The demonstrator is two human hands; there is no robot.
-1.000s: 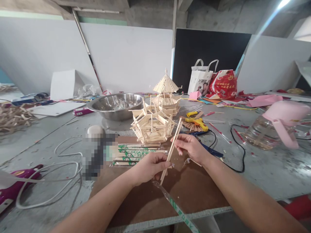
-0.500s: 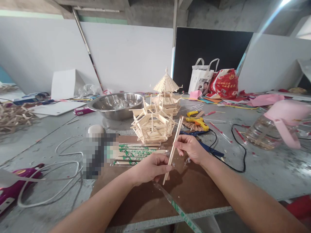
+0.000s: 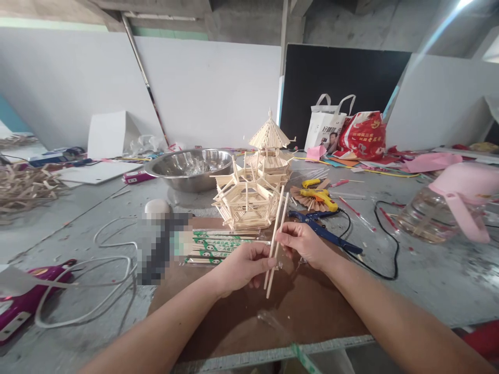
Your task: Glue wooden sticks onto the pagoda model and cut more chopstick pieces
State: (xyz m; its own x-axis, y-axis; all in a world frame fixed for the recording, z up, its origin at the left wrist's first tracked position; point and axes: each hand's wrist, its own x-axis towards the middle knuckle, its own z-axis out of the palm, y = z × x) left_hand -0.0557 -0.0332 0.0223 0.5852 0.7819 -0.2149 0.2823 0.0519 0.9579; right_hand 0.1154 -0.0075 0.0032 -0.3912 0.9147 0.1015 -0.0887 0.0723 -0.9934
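Both grips are occupied by one pair of bare sticks, held clear above the board. The left grip is pinched narrow on their lower half, thumb laid across; the right grip is closed to a pinch higher up, its thumb against the right-hand stick. Over the last half second the pair has turned more upright, and a clear gap now shows between the two along their length; they were closer together before. The left stick now reaches higher at the top and the right one lower at the bottom. The wrapper has slipped down, away from the left grip, and now lies across the board's front edge, part of it past that edge. Judged from this, unwrapping is done and the sticks are being parted or sorted. Packets lie just ahead of the left grip, limiting room there. The frame stands ahead of both grips; the stick tops overlap its right side in view, and contact cannot be determined. The pliers lie just beyond the right grip, with the cord farther right on the tabletop. The best open room is nearer than the grips, on bare board, though short before the front edge.
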